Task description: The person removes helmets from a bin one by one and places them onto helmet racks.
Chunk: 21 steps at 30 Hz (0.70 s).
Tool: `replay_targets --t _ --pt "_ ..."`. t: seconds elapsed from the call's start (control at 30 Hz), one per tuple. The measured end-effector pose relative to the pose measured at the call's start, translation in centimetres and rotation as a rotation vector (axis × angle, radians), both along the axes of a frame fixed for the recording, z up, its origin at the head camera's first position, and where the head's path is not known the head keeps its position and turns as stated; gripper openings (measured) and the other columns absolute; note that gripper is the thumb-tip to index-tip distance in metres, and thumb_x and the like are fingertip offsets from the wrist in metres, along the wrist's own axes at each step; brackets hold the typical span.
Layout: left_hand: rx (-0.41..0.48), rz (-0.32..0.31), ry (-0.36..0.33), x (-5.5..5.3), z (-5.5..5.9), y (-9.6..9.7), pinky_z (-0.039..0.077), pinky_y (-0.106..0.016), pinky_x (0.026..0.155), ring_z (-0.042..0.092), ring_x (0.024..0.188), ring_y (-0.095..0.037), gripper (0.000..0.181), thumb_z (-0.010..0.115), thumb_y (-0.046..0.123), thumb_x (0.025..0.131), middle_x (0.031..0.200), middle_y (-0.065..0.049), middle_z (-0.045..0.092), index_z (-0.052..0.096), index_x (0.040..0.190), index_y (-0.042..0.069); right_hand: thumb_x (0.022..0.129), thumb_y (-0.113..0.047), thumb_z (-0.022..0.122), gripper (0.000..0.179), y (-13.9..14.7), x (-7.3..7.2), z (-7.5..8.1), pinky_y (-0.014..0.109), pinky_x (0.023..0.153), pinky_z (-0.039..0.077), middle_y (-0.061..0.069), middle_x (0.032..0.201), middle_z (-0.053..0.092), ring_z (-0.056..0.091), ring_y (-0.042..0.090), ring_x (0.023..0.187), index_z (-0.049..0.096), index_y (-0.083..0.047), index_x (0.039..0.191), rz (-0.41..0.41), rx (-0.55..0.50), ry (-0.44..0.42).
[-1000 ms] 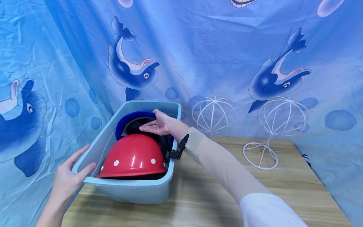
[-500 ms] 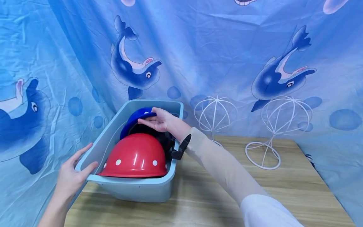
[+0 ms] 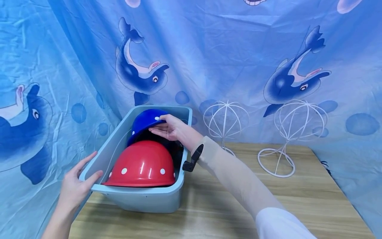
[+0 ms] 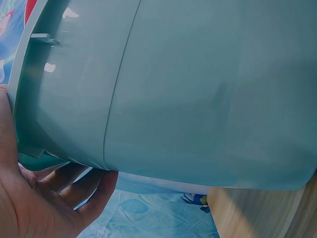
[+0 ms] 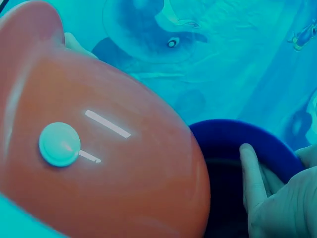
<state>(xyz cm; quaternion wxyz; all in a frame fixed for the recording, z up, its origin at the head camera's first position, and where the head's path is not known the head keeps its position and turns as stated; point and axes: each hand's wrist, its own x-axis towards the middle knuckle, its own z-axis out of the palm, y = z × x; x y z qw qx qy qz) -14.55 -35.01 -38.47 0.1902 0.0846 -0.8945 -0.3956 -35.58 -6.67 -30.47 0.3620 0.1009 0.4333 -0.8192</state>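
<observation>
A light blue plastic bin (image 3: 140,202) stands on the table at the left, holding a red hard hat (image 3: 143,162) with white round studs and, behind it, a blue hard hat (image 3: 149,120). My left hand (image 3: 74,184) grips the bin's near left corner; in the left wrist view, its fingers (image 4: 96,198) curl under the rim. My right hand (image 3: 170,127) pinches the blue hard hat's brim, thumb on the outside and fingers inside the shell. That hat is tilted, its dark inside facing me, and the red hat covers its lower part.
Two white wire hat stands, a left one (image 3: 224,121) and a right one (image 3: 287,139), stand to the right of the bin on the wooden table (image 3: 253,186). A blue dolphin-print curtain (image 3: 209,49) hangs behind and at both sides.
The blue hard hat has tipped up and back in my right hand, so its dome and studs now show. My left hand stays on the bin's corner.
</observation>
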Motion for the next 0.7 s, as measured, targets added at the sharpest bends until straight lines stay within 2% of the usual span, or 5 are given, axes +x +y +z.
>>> replay_targets --t 0.1,0.2,0.37,0.6,0.7 --pt "0.008 -0.015 0.048 -0.1 -0.3 0.0 0.040 -0.007 0.087 0.043 0.132 0.007 0.067 0.073 0.020 0.099 0.160 0.009 0.051 0.049 0.162 0.022 0.105 -0.012 0.058 0.037 0.8 0.4 0.3 0.040 0.114 0.050 0.025 0.146 0.064 0.061 0.037 0.140 0.059 0.006 0.137 0.037 -0.017 0.029" --pt "0.022 -0.045 0.114 -0.1 -0.4 -0.1 0.041 -0.012 0.058 0.054 0.092 0.012 0.066 0.070 0.008 0.097 0.146 0.029 0.050 0.053 0.159 0.021 0.106 -0.010 0.056 0.043 1.6 0.8 0.7 0.041 0.116 0.047 0.024 0.151 0.060 0.059 0.039 0.142 0.053 0.005 0.146 0.089 -0.015 0.082" --pt "0.054 -0.067 0.158 0.1 -0.3 -0.1 0.030 -0.029 0.039 0.038 0.047 0.001 0.068 0.064 -0.001 0.094 0.134 0.040 0.046 0.055 0.157 0.021 0.107 -0.008 0.057 0.050 2.7 1.5 1.8 0.039 0.118 0.045 0.022 0.156 0.056 0.055 0.040 0.146 0.044 0.001 0.154 0.142 -0.035 0.157" --pt "0.054 -0.066 0.182 0.1 -0.5 0.1 0.030 -0.027 0.039 0.051 0.086 0.011 0.067 0.063 -0.003 0.093 0.135 0.042 0.046 0.056 0.156 0.018 0.108 -0.007 0.057 0.061 4.9 2.1 1.8 0.035 0.109 0.048 0.016 0.161 0.052 0.049 0.038 0.151 0.030 -0.006 0.163 0.145 -0.140 0.189" --pt "0.052 -0.068 0.192 0.1 -0.5 0.2 0.029 -0.027 0.039 0.051 0.088 0.010 0.067 0.064 -0.003 0.093 0.134 0.042 0.047 0.057 0.156 0.018 0.108 -0.003 0.052 0.063 5.8 2.3 1.5 0.034 0.101 0.051 0.016 0.167 0.045 0.042 0.038 0.155 0.025 -0.008 0.165 0.170 -0.168 0.250"
